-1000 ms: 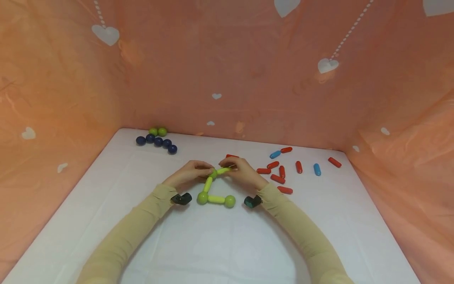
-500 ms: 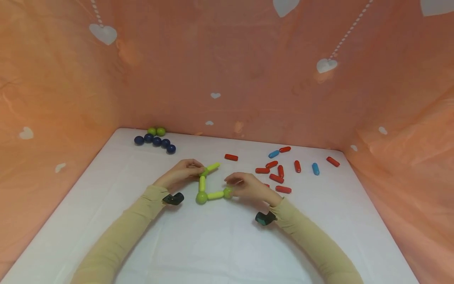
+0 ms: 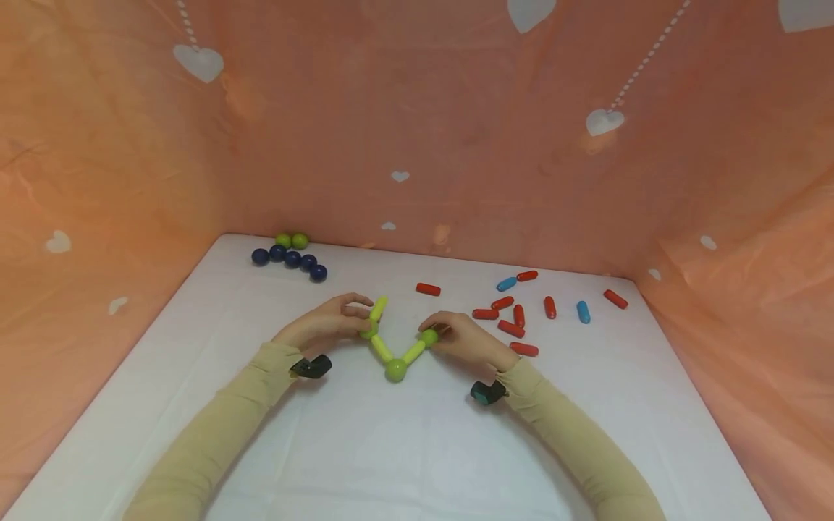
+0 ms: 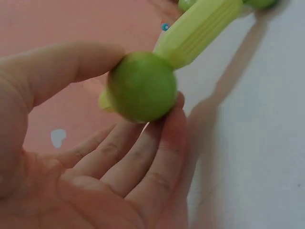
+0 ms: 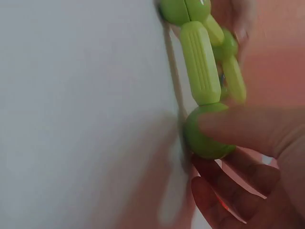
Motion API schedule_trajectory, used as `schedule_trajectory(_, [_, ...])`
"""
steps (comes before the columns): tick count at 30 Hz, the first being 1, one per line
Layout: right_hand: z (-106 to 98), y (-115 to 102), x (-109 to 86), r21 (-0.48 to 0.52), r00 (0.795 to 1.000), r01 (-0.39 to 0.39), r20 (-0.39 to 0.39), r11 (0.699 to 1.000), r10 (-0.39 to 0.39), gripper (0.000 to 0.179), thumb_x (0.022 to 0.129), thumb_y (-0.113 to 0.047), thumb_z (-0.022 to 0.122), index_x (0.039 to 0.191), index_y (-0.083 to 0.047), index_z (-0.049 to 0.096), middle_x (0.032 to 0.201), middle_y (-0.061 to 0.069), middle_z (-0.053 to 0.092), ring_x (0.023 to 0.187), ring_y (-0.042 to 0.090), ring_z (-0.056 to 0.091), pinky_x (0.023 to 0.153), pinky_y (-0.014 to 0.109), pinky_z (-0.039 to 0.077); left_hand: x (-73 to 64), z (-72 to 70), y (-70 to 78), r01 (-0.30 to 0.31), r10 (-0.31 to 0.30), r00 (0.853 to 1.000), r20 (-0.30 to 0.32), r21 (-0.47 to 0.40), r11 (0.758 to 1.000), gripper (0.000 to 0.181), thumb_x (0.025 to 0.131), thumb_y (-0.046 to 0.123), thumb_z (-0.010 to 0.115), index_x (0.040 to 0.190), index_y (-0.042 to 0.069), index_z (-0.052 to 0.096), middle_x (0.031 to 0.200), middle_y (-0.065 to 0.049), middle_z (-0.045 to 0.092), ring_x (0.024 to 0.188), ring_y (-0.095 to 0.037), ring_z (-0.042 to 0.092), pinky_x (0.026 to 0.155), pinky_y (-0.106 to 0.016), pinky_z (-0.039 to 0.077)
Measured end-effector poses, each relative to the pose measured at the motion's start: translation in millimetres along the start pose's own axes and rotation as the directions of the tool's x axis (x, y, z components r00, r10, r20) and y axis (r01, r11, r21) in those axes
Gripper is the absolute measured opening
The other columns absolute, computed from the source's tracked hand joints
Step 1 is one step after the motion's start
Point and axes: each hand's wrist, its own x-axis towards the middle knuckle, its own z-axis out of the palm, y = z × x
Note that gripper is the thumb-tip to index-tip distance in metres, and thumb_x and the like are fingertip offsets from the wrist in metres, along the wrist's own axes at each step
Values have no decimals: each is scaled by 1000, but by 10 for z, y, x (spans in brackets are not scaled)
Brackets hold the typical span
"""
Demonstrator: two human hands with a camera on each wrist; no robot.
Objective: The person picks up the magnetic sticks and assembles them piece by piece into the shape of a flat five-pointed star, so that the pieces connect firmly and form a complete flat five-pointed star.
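Your left hand pinches a smooth green ball between thumb and fingers; your right hand grips a second green ball the same way. Between them, two faceted, ribbed yellow-green rods meet at a glossy third ball, forming a V over the middle of the white table. A further rod juts away from the left-hand ball. Rounded red bars lie beside your right hand.

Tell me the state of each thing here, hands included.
Green chain: joined, bent, one rod end free
Left hand: pinching the chain's left ball
Right hand: pinching the chain's right ball
Dark blue balls: bent row
Spare green balls: side by side
Red rods: loose, scattered
Blue rods: loose, apart
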Motion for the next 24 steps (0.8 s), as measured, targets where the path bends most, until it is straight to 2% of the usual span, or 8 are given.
schedule_trajectory(3, [-57,62,49,4,1000,3,-17,1000,-3,32,93,-1,68,124,-8,68,125,9,69,114,26,62,102,44,55,-48,12,-20,-31,31,998,46,15,999,73,90,13,74,151,10,34,142,-20,58,119,-20,63,114,-39,41])
schedule_trajectory(7, [-120,107,148,-8,999,22,-36,1000,-22,31,93,2,65,123,-5,67,125,12,69,115,29,63,103,45,54,-94,47,-51,-85,81,995,65,68,994,72,93,11,72,154,8,34,129,-20,67,108,-16,67,105,-34,48])
schedule_trajectory(10, [-156,121,217,-5,999,15,-42,1000,-15,31,93,3,63,123,-4,68,124,12,70,116,29,64,104,44,54,-115,95,-72,-91,89,995,44,46,995,59,97,12,67,150,7,42,121,-15,71,102,-14,68,98,-29,54])
schedule_trajectory(14, [-187,124,274,-14,999,12,-43,1000,-13,30,95,3,61,123,-2,68,124,13,70,115,30,65,104,44,54,-138,157,-92,-114,114,993,12,46,992,45,101,14,62,142,0,49,114,-12,74,95,-12,70,94,-26,55])
schedule_trajectory(20, [-201,40,282,-8,997,-15,-70,1000,15,29,98,-4,63,126,-2,67,125,13,70,117,30,63,104,45,54,-183,188,-106,-116,116,993,-12,34,993,39,104,15,57,135,-7,49,114,-15,73,93,-11,71,95,-29,57])
schedule_trajectory(24, [-175,-97,253,33,994,11,-105,999,-8,30,97,-2,62,127,0,65,126,16,69,119,31,63,104,46,54,-198,165,-121,-124,124,992,-17,17,992,39,106,16,51,134,-11,49,113,-16,69,96,-11,70,95,-29,59])
